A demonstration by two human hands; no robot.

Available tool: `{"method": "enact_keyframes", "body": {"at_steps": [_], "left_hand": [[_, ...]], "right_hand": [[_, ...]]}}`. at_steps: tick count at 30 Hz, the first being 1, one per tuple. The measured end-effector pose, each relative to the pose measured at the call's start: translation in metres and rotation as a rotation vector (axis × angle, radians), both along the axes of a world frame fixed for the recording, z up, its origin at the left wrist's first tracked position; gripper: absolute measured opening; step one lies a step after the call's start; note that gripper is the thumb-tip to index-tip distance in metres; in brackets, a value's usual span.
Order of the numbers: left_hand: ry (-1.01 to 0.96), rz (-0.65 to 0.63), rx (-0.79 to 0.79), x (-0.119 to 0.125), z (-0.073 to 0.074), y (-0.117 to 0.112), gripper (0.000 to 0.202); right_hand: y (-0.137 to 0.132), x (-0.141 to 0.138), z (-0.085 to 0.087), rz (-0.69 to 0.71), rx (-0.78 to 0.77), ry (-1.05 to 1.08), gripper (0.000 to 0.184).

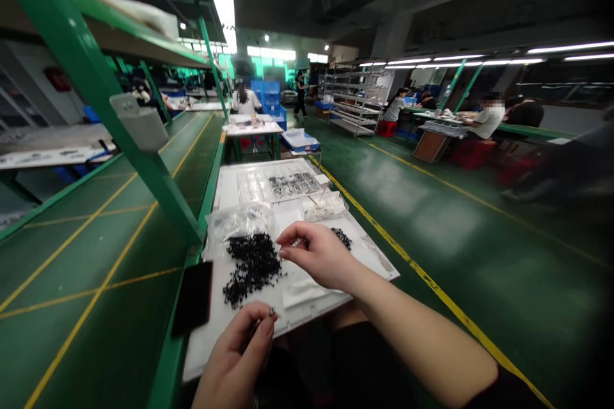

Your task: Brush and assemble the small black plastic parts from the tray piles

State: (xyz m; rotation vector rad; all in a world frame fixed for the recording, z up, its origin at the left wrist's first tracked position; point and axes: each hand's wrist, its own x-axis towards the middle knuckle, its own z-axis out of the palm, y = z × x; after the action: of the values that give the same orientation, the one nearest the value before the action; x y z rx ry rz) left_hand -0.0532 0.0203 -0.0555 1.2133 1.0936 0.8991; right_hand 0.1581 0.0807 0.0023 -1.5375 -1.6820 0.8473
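At the table's front edge, my left hand (240, 351) pinches a tiny dark and silvery part (272, 311) between thumb and fingertips. My right hand (319, 255) hovers at the right side of a heap of small black parts (249, 262). Its thumb and forefinger are drawn together; anything between them is too small to name. Behind the heap lies a clear plastic bag (240, 220). A smaller black heap (342, 238) shows partly behind my right hand. Below that hand is a folded white cloth or paper (304, 292).
A clear compartment tray (295, 184) holding small parts lies at the table's far end, near a white wrapped bundle (325, 206). A dark phone (192, 297) rests at the left edge. A green post (158, 172) rises on the left. Several people sit at other benches.
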Motion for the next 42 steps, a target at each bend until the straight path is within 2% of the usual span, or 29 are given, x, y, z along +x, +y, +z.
{"method": "enact_keyframes", "body": {"at_steps": [2, 4, 6, 9, 16, 27, 29, 35, 38, 42], "left_hand": [[-0.076, -0.080, -0.028, 0.007, 0.007, -0.005, 0.036], [-0.123, -0.159, 0.001, 0.013, 0.012, -0.009, 0.029], [-0.144, -0.222, 0.050, 0.017, 0.017, -0.011, 0.025], [-0.172, -0.258, 0.085, 0.018, 0.022, -0.014, 0.020], [-0.212, -0.261, 0.126, 0.015, 0.033, -0.018, 0.016], [-0.205, -0.280, 0.088, 0.013, 0.031, -0.017, 0.019], [-0.162, -0.281, 0.167, 0.012, 0.033, -0.014, 0.018], [0.054, -0.280, 0.616, 0.004, 0.035, -0.006, 0.016], [0.138, -0.262, 0.720, 0.000, 0.033, -0.003, 0.018], [0.185, -0.255, 0.708, -0.003, 0.028, -0.001, 0.013]], "right_hand": [[-0.034, -0.002, 0.018, 0.037, 0.096, 0.157, 0.017], [-0.061, -0.001, 0.029, 0.051, 0.157, 0.298, 0.013], [-0.078, 0.000, 0.032, 0.037, 0.127, 0.387, 0.011], [-0.090, 0.001, 0.029, 0.023, 0.022, 0.483, 0.013], [-0.095, -0.002, 0.021, 0.076, 0.065, 0.506, 0.013], [-0.089, -0.003, 0.013, 0.074, 0.075, 0.416, 0.014], [-0.088, -0.002, 0.016, 0.090, 0.064, 0.391, 0.013], [-0.089, 0.003, 0.030, 0.203, -0.018, 0.124, 0.010], [-0.091, 0.002, 0.032, 0.232, 0.111, -0.001, 0.005], [-0.094, -0.002, 0.025, 0.247, 0.291, -0.007, 0.005]]}}
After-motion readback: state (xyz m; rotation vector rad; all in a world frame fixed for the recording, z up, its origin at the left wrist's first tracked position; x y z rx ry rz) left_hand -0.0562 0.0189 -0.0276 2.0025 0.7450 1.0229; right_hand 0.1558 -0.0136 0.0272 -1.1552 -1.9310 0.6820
